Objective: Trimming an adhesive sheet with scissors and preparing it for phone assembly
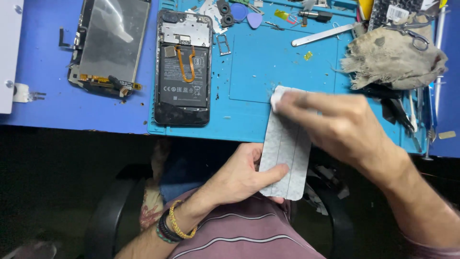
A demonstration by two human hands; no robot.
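My left hand (pixel 239 175) grips the lower end of a grey rectangular phone back panel (pixel 285 153), thumb on its face, holding it over the near edge of the blue work mat (pixel 258 72). My right hand (pixel 335 124) presses a small white wad (pixel 277 98) against the panel's upper corner. An opened phone body (pixel 183 67) with its battery and an orange flex cable exposed lies face down on the mat to the left. A detached screen assembly (pixel 112 43) lies further left on the blue table.
A frayed beige cloth (pixel 393 60) lies at the right with scissors (pixel 412 33) on it. Metal tweezers (pixel 323 34), guitar-pick openers (pixel 247 14), a SIM tray (pixel 223 44) and small parts sit along the mat's far side. A white object (pixel 9 52) stands at the left edge.
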